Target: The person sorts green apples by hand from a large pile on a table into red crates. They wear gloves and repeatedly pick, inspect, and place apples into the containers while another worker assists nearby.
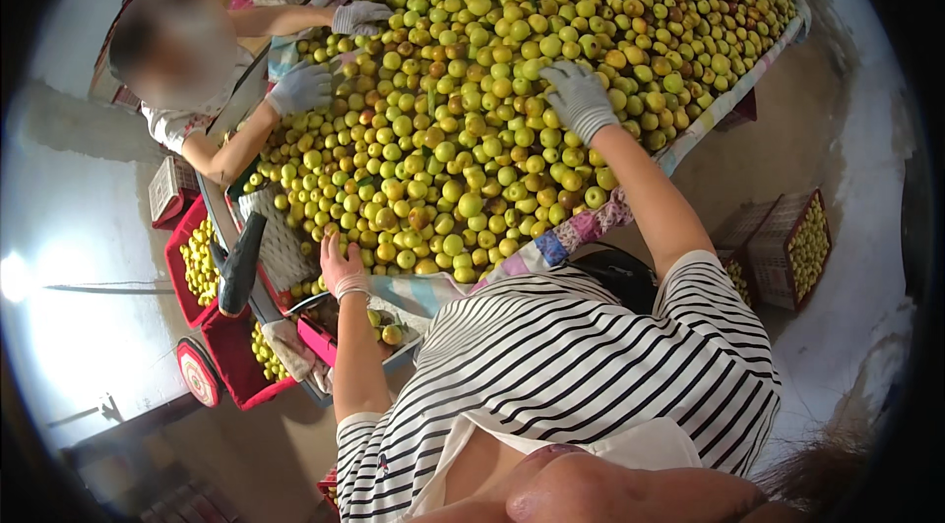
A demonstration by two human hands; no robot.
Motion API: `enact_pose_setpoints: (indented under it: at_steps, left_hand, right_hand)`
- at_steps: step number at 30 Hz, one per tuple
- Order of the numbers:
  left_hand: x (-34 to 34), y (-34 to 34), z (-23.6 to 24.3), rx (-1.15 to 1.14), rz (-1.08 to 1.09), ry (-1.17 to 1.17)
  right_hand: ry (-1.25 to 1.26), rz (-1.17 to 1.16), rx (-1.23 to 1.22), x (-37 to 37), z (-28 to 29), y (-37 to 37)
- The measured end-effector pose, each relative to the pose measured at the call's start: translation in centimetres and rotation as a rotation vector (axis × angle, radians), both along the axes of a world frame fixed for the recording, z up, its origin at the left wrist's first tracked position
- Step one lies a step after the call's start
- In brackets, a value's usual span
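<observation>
A broad heap of small round yellow-green fruits [433, 129], jujube-like and some browned, fills the table. My right hand [579, 102], in a grey knit glove, rests on the heap at the right with its fingers spread over the fruits. At the near left edge of the heap is my left hand [342, 267], with a pale band at the wrist. Its fingers are stretched out toward the fruits beside a white woven chute [280, 238]. Neither hand shows a fruit gripped in it.
Across the table's left end, a co-worker's gloved hands [303, 88] touch the heap. Red crates [236, 356] with fruits stand below the chute, near a dark padded bar [242, 262]. A pink box [317, 338] sits by my left forearm. Filled crates [783, 247] stand at right.
</observation>
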State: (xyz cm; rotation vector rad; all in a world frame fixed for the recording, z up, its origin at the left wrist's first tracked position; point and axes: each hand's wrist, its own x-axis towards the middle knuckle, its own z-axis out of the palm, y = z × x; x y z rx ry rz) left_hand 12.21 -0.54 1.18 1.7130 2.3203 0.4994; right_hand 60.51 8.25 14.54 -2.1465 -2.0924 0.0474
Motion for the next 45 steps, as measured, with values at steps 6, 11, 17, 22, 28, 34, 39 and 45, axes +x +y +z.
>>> enact_pose_setpoints:
  at_steps: [6, 11, 17, 22, 28, 34, 39, 45]
  left_hand:
    - [0.2, 0.2, 0.1, -0.027, 0.016, 0.014]
    - [-0.5, -0.2, -0.5, 0.049, -0.026, 0.022]
    - [-0.3, -0.1, -0.6, 0.027, -0.02, 0.066]
    - [-0.6, -0.2, -1.0, 0.043, -0.032, 0.056]
    - [-0.5, -0.2, -0.1, 0.012, 0.005, 0.065]
    - [-0.1, -0.1, -0.1, 0.025, 0.009, 0.019]
    - [-0.1, 0.1, 0.0, 0.024, -0.015, 0.033]
    - [0.1, 0.1, 0.3, -0.001, 0.014, 0.016]
  right_hand:
    - [0.175, 0.25, -0.206, -2.8, 0.3, 0.6]
    - [-0.138, -0.156, -0.138, 5.6, 2.5, 5.5]
    - [-0.165, -0.27, -0.48, 4.8, 4.0, 7.7]
    - [-0.067, -0.275, -0.705, 3.9, 4.1, 9.3]
    - [-0.302, -0.143, -0.517, -0.4, -0.5, 7.1]
    - [-0.221, 0.015, -0.558, -4.0, -1.5, 5.4]
    - [-0.223, 0.171, -0.429, -6.7, -3.2, 4.2]
    - [-0.266, 0.299, -0.353, -10.4, -6.4, 4.3]
